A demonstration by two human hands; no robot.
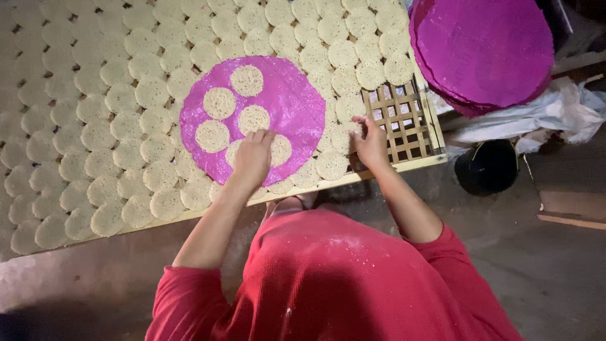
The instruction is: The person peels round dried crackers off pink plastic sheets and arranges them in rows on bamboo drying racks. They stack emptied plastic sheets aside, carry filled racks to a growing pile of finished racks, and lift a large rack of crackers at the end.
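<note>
our left hand (252,158) pinches a noodle disc (279,150) on the pink mat (297,107); our right hand (370,144) presses another disc (344,136) onto the bamboo rack (404,126).

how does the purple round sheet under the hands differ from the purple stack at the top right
The purple sheet lies flat on the bamboo rack among the pale discs; the purple stack sits off the rack's corner. The sheet carries several lacy white discs; the stack's top is bare. The sheet is single, the stack several layers. Both are round and magenta.

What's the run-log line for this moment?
left hand: on purple mat discs | right hand: placing disc on bamboo rack
</note>
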